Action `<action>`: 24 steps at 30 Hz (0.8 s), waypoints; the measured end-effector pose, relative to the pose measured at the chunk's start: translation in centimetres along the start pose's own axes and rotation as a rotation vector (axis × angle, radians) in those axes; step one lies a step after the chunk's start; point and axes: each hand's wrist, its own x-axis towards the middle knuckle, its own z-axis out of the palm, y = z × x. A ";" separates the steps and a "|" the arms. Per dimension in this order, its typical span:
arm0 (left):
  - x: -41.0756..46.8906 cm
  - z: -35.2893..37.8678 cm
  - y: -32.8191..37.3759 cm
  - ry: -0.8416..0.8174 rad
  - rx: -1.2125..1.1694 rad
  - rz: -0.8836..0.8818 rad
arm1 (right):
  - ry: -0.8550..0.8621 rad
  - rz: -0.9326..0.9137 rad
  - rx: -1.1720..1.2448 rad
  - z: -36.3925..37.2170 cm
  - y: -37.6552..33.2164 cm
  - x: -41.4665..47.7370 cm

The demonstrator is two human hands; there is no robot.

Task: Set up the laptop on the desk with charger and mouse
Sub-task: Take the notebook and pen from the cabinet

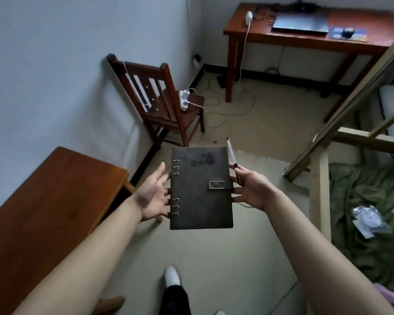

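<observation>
Dark grey ring-bound notebook (201, 188) is right in the middle of the view, closed with its clasp done up, held out flat between both hands. The left hand (154, 196) is on the ringed spine side, palm up, fingers pretty much straight and reaching under the cover. The right hand (250, 189) is on the clasp side, with fingertips against that edge and a pen (232, 155) pinched between thumb and fingers, pointing up and away. So the hands are apart, with the notebook between them.

The actual setup stuff is way over in the far corner. The laptop (300, 22) lies lid down on the far worktop (259, 34). The mouse (348, 32) sits on a blue mouse pad (361, 34) just to the laptop's right. To its left is what looks like a white charger (249, 17), with a white cable hanging off the front edge to the floor (271, 123).

A wooden chair (162, 98) stands by the left wall with a white power strip (184, 100) on its seat. A second wooden worktop (55, 189) sits at the near left, and there's a green blanket (362, 201) at the right.
</observation>
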 end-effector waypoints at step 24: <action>43.1 19.5 40.9 -0.453 0.456 -0.156 | 0.430 -0.268 0.343 -19.4 -36.2 19.3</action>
